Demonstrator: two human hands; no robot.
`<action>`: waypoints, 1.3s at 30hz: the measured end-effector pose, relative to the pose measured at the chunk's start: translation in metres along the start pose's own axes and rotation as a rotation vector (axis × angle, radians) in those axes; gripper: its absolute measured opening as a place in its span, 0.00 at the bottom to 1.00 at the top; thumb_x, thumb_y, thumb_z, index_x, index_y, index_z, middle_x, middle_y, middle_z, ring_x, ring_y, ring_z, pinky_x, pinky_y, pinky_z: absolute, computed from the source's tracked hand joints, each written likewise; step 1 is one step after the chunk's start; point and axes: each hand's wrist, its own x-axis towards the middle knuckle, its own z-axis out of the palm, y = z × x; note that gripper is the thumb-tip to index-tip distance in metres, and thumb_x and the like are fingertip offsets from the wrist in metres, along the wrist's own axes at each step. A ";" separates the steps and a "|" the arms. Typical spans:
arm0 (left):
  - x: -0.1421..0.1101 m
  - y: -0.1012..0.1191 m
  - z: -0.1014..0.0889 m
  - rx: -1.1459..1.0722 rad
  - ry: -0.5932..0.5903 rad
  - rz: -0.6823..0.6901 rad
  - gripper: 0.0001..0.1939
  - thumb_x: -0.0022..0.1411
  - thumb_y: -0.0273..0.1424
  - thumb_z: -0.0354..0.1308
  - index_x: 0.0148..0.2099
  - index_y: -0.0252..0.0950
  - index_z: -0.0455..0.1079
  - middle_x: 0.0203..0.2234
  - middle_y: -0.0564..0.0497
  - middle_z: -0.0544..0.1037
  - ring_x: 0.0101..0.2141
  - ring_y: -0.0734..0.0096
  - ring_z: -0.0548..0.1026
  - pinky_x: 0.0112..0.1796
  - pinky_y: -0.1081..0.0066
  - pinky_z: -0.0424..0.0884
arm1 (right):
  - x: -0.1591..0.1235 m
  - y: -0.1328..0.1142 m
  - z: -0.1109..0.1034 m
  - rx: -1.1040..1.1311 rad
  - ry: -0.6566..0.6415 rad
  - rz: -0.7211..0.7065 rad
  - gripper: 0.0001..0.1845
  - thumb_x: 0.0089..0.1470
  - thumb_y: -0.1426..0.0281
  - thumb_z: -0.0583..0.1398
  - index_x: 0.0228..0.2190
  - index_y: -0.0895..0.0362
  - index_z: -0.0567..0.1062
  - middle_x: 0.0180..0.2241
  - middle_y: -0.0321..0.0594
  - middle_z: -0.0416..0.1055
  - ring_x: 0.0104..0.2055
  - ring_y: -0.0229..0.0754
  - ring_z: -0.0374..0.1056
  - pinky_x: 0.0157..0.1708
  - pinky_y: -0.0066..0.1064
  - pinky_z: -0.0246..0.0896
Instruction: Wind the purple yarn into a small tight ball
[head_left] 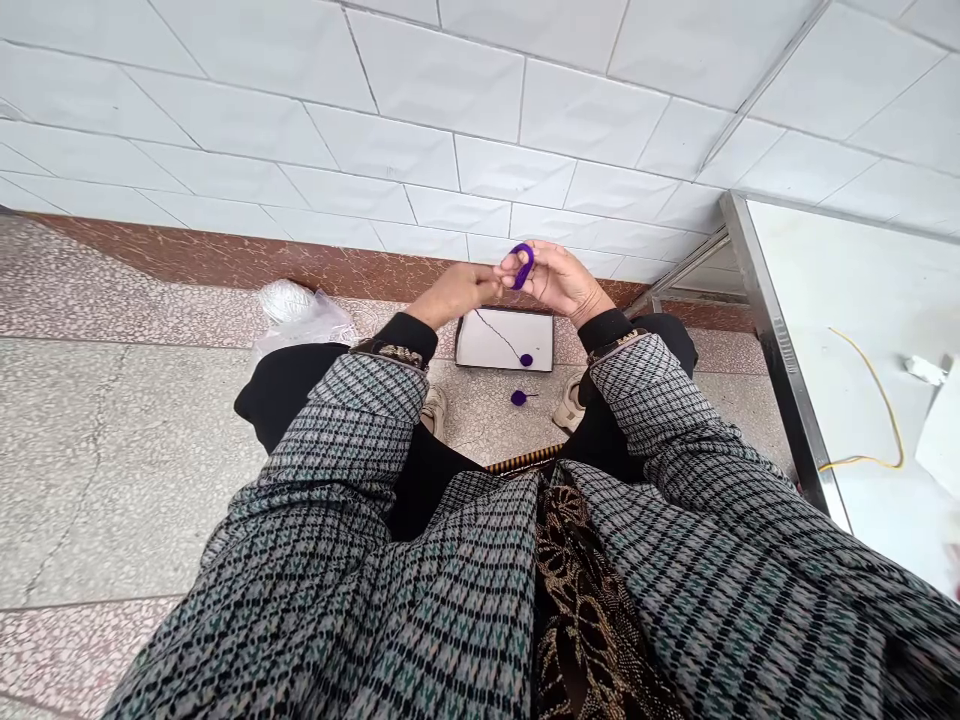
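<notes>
A curved loop of purple yarn (523, 266) is held up in front of the wall, pinched between the fingers of my right hand (561, 280). Close beside it, my left hand (463, 288) is closed, its fingertips pressed together near the loop. From under the left fingers a thin dark strand of yarn (496, 330) hangs down to a small purple ball (526, 360) in a shallow white tray with a dark rim (480, 350). Another small purple yarn piece (518, 398) lies on the floor between my shoes, a short tail sticking out. What exactly the left fingertips grip is hidden.
A white yarn ball (286, 300) in a clear plastic bag (319, 325) is on the floor to the left. At right stands a metal-edged white table (817, 290) with a yellow cord (885, 400) on it. A tiled wall (480, 165) rises close ahead.
</notes>
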 end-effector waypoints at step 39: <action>-0.007 0.010 -0.006 -0.013 0.157 0.123 0.08 0.62 0.25 0.62 0.30 0.33 0.78 0.22 0.55 0.74 0.28 0.70 0.68 0.34 0.71 0.63 | 0.007 0.009 -0.004 -0.584 -0.043 0.238 0.22 0.71 0.85 0.62 0.24 0.61 0.80 0.28 0.40 0.82 0.28 0.36 0.71 0.34 0.25 0.66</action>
